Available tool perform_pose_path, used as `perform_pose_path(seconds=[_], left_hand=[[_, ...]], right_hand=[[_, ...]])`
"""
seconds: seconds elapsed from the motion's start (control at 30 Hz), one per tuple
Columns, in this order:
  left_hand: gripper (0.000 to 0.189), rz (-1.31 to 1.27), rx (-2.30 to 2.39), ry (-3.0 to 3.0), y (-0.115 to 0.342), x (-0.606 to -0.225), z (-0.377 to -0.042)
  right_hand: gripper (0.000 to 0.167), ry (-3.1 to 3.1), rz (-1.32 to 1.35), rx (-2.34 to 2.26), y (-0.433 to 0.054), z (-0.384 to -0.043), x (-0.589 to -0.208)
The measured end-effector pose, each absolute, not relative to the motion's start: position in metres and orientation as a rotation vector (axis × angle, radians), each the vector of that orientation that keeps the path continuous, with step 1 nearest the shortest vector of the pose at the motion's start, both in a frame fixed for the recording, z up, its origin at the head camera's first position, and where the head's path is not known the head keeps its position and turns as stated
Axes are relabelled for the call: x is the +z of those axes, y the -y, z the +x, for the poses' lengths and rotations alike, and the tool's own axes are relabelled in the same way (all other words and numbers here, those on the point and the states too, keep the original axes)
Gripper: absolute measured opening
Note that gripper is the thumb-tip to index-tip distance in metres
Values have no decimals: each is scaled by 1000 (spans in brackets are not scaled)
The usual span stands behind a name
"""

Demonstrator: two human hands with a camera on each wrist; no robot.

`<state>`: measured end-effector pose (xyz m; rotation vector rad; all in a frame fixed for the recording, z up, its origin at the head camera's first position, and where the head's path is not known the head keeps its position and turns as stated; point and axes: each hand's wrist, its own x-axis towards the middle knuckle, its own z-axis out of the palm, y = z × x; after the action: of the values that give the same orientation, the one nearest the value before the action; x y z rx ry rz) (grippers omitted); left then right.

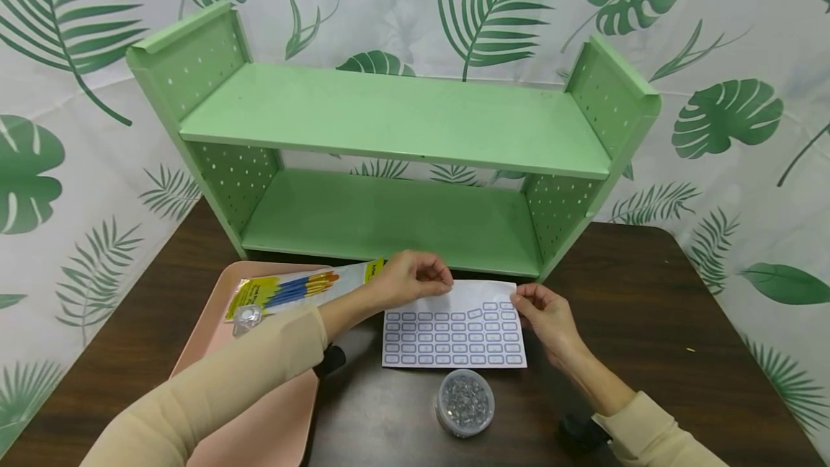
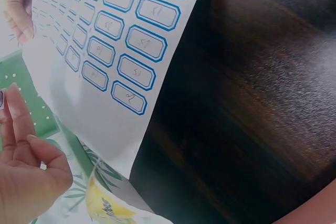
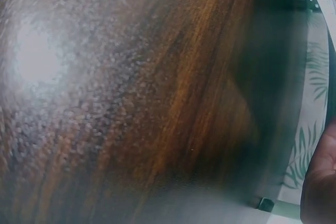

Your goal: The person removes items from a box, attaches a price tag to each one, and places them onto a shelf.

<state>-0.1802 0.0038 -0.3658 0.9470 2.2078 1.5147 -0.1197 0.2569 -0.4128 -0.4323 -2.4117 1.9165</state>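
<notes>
The label sheet is mid-surface, well in from the right edge of the surface. Its right hand corner farthest from the person is clamped between the fingers and thumb of the right hand. The left hand is over the sheet's bare part, its fingertips together, seemingly pinching a small label.

By my reckoning the peeling is only in its early stages: the far strip is blank except for a couple of labels at the right, one label just below sits crooked, and the rows toward the near edge look full. Where any peeled ones have gone, I can't tell.

Just beyond the sheet's near edge stands a tub of clear bits. Toward the surface's left edge, a packet of brushes lies over the far end of a pink tray; behind everything stands a green shelf unit.
</notes>
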Motion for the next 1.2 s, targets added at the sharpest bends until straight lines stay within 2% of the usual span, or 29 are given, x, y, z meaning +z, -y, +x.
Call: perform_pose_path(seconds=[0.5, 0.77, 1.2], left_hand=[[13, 791, 1488, -2187, 7, -368, -164], [16, 788, 1446, -2196, 10, -369, -157], [17, 623, 1598, -2064, 9, -373, -154]], right_hand=[[19, 2458, -454, 1876, -258, -120, -420], [22, 2573, -436, 1760, -264, -121, -424], [26, 2657, -386, 1663, -267, -122, -423]])
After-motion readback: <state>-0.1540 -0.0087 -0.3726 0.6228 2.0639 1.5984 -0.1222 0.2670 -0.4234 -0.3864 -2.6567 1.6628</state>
